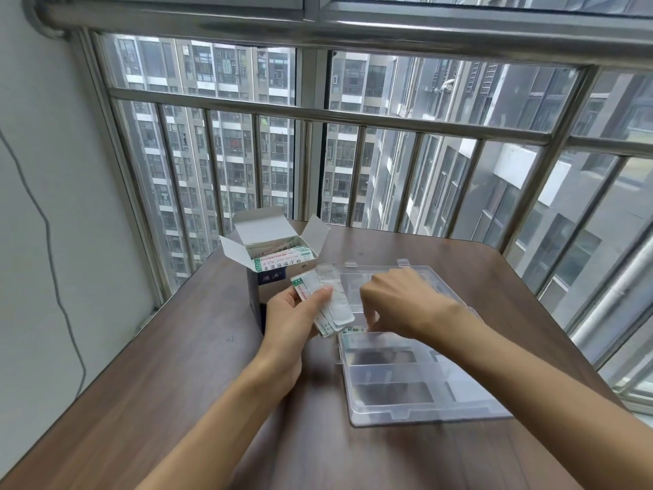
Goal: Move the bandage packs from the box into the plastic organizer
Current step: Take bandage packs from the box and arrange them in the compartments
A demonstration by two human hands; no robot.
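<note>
An open dark cardboard box (pixel 270 277) stands at the table's far left, flaps up, with white-and-green bandage packs (pixel 282 258) showing inside. My left hand (pixel 289 313) grips a fanned bunch of bandage packs (pixel 330 305) just in front of the box. A clear plastic organizer (pixel 417 376) lies open to the right, its lid (pixel 374 277) folded back. My right hand (pixel 399 298) reaches down with pinched fingers onto a bandage pack (pixel 353 329) in the organizer's far-left compartment. The fingertips hide most of that pack.
The brown wooden table (pixel 176 383) has a rounded far corner. A metal window railing (pixel 318 114) runs close behind it. A grey cable (pixel 49 242) hangs down the wall at left.
</note>
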